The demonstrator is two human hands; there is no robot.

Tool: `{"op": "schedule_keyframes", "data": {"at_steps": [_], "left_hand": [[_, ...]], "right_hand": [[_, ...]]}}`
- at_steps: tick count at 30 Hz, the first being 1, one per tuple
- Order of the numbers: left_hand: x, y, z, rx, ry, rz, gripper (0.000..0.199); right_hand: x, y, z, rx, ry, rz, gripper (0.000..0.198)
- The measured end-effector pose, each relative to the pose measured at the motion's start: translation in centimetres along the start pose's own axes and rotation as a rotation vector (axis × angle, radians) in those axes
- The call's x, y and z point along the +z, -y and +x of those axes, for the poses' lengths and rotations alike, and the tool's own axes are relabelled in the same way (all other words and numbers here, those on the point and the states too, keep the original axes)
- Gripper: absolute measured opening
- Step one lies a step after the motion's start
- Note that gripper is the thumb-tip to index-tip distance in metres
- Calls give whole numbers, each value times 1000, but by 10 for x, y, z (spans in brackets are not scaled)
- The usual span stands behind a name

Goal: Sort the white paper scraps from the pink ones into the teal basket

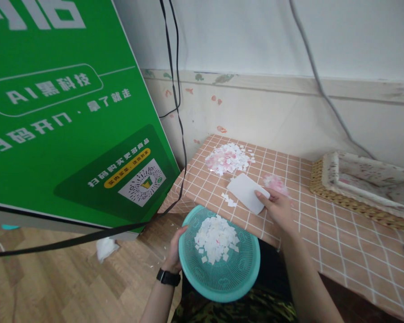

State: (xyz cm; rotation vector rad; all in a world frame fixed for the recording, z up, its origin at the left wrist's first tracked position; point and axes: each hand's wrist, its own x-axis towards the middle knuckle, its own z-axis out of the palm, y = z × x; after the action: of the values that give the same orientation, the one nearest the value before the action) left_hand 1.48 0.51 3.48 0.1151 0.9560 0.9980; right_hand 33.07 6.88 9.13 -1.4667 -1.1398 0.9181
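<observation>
My left hand (175, 249) grips the left rim of a round teal plastic colander (222, 287), held at the table's front edge. A heap of small white paper pieces (217, 238) lies inside it. Over the table, my right hand (276, 202) pinches a white card (247, 193) by its right end, thumb on top. Just left of the card, a few paper scraps (229, 200) lie near the edge. Behind it spreads a larger pile of white and pink paper pieces (229, 158). A pink patch (275, 183) shows beyond my right hand, partly covered by it.
A brown checked cloth (326, 220) covers the table. On its right stands a lined wicker basket (357, 206). A green cabinet (87, 112) rises at the left, with a black cable (182, 148) hanging beside it. A crumpled white bag (107, 249) lies on the wooden floor.
</observation>
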Motion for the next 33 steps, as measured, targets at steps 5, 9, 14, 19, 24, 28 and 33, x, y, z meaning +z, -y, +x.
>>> {"op": "schedule_keyframes", "data": {"at_steps": [5,9,14,19,24,28,33], "left_hand": [[-3,-2,1,18,-22,-14,19],[-2,-2,1,-12,-19,-16,24],[4,-4,-4,-5,6,-22,20],[4,-3,-4,-3,5,-8,22],[-1,-2,-1,12,-3,4,21],[-2,-2,0,2,10,-1,18],[-1,-2,0,-16,2,3,19]], "right_hand": [[7,10,-1,19,118,-63,35],[9,9,-2,15,66,-24,35],[19,13,-19,5,254,-36,33],[8,10,-16,-35,130,3,33],[-21,-2,18,-85,-314,-16,41],[-31,-4,28,-115,-236,-117,39],[-29,-3,24,-112,-200,-33,44]]}}
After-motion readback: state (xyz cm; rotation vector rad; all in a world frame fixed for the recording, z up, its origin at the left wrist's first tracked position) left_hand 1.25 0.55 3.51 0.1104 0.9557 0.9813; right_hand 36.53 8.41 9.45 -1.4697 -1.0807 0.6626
